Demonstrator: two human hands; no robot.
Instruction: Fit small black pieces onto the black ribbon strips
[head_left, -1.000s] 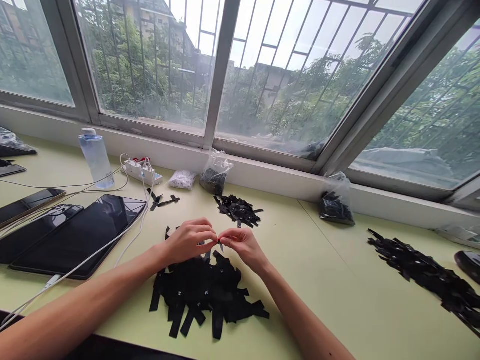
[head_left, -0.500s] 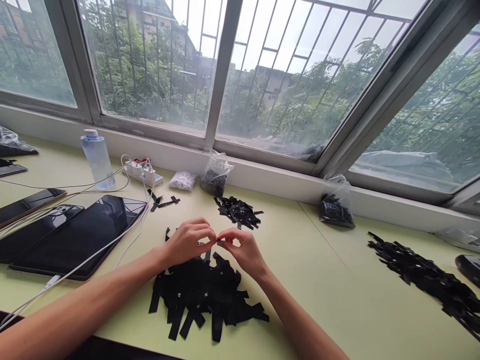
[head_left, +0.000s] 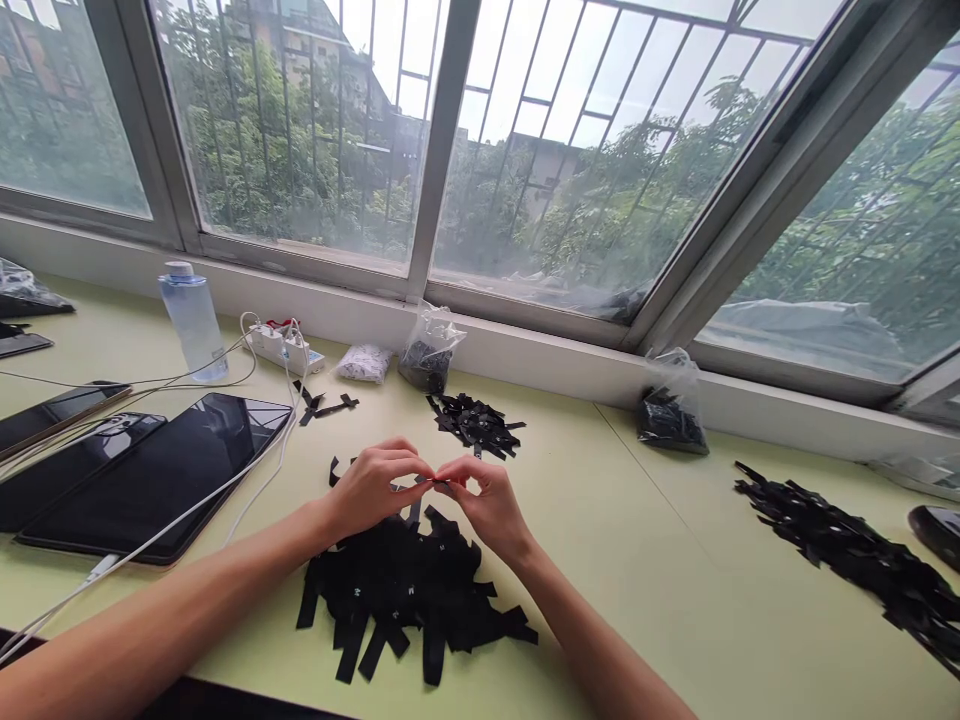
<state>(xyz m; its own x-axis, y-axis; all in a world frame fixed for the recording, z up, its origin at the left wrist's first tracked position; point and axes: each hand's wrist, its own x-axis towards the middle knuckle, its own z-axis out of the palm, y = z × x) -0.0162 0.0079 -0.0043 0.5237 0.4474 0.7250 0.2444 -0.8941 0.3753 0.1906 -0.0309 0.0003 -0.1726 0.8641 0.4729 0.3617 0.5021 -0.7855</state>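
Left hand [head_left: 379, 485] and right hand [head_left: 487, 500] meet at their fingertips over the far edge of the near heap of black strips [head_left: 405, 585]. Each has thumb and forefinger drawn together in a pinch, with a small dark piece [head_left: 442, 482] held between them; the fingers hide most of it, so its exact shape and which face is up cannot be told. For good control, both pinches should probably stay light and close together, one steadying while the other works, since a piece this slight could easily twist or slip. Resting the wrists lightly may help, though care is needed not to drag strips out of the heap below. Small white marks show on some of those strips, so turning a face toward the window [head_left: 555, 200] would make any lettering easier to read. Farther off on the bench [head_left: 600, 560], a smaller pile [head_left: 476, 422] lies apart, best left undisturbed.
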